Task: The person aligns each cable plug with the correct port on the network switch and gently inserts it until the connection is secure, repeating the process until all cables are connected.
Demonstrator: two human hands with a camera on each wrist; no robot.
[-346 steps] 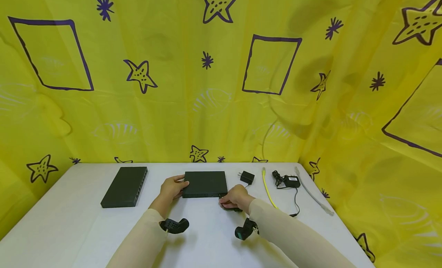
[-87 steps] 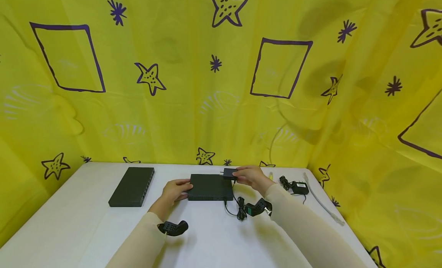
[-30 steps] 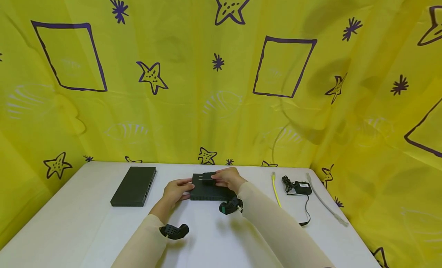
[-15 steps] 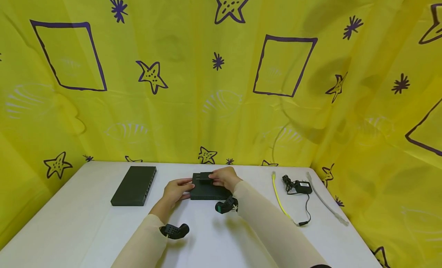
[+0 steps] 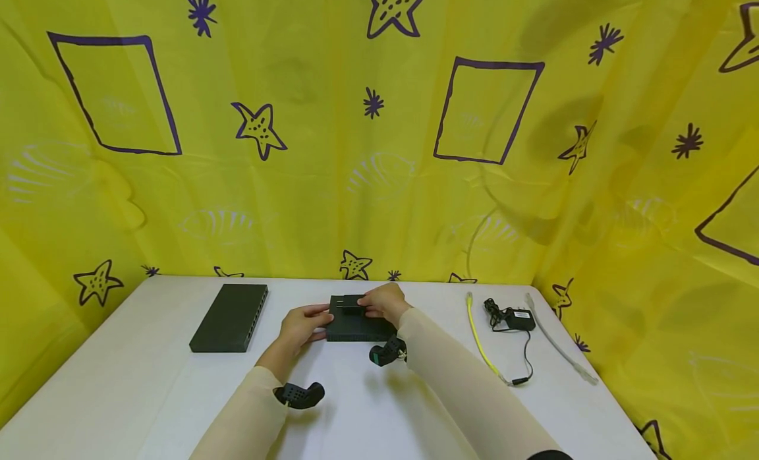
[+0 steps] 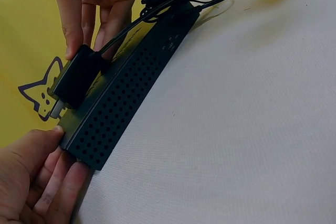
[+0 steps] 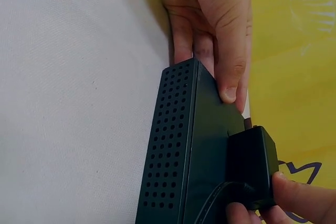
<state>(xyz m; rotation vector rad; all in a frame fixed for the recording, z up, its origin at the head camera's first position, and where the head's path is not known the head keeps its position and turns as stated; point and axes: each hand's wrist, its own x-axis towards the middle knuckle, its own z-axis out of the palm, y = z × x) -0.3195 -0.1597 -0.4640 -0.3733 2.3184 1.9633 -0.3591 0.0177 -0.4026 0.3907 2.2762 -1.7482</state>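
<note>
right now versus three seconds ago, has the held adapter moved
Yes, leftward: in the head view, the held adapter was right of the low middle starfish drawing; now it appears directly below it.

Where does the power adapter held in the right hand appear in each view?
Head: in the lower half, slightly left of centre, the power adapter shows over the black vented box.
Left wrist: left of centre, slightly above mid-height, the power adapter, prongs toward lower left.
Right wrist: right of centre, in the lower half, the power adapter, prongs toward the top.
Shared landmark: the black vented box, its end held by the left hand.
</note>
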